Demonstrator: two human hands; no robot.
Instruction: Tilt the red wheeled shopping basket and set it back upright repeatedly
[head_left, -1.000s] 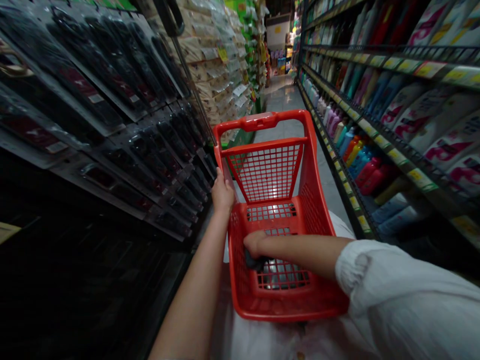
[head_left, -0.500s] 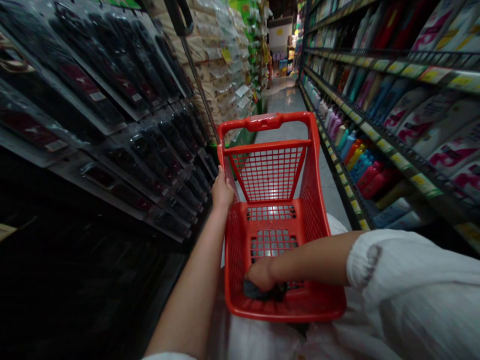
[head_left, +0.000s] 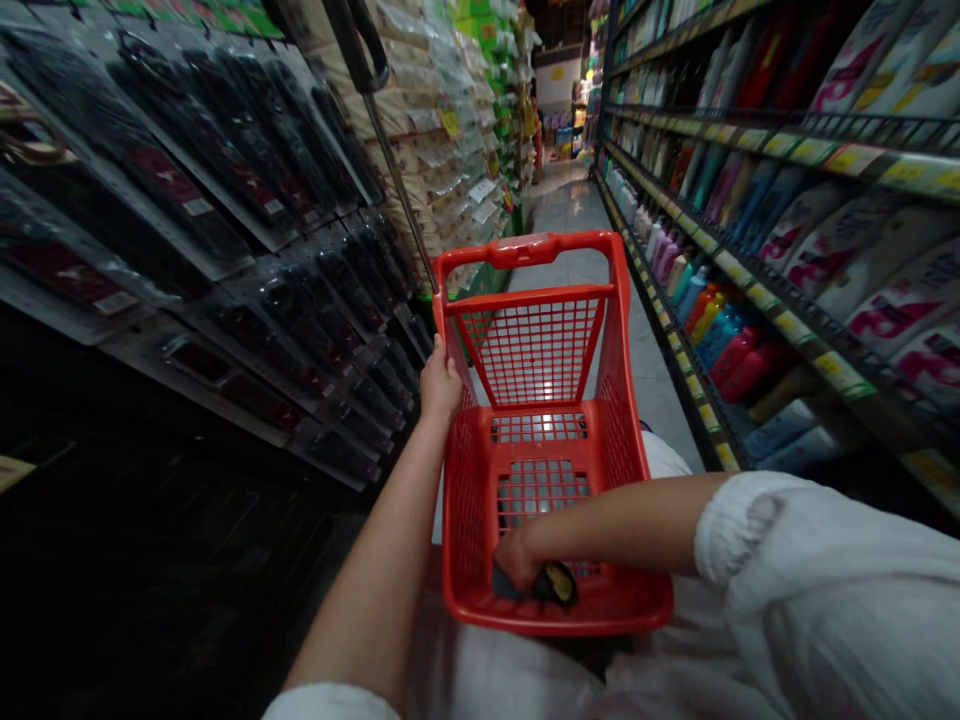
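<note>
Now the right hand (head_left: 517, 562) is down at the near end of the red basket (head_left: 559, 628) — the first frame has it farther up the floor grid, by the left wall. Fist looks clamped on a dark grey bundle (head_left: 507, 586), cloth-like, low against the basket floor; fingertips hidden. A yellow patch (head_left: 559, 583) with a dark edge now shows just right of the fist — can't tell if it belongs to the bundle. So the work shifts to the near wall, and the far floor grid is uncovered. Left hand (head_left: 441, 387) stays gripped on the basket's left side, below the metal pole (head_left: 401, 190), apart from the right. Basket sits barely shifted in front of the person, between hanging packs (head_left: 232, 150) on the left and shelved bottles (head_left: 724, 340) on the right.
</note>
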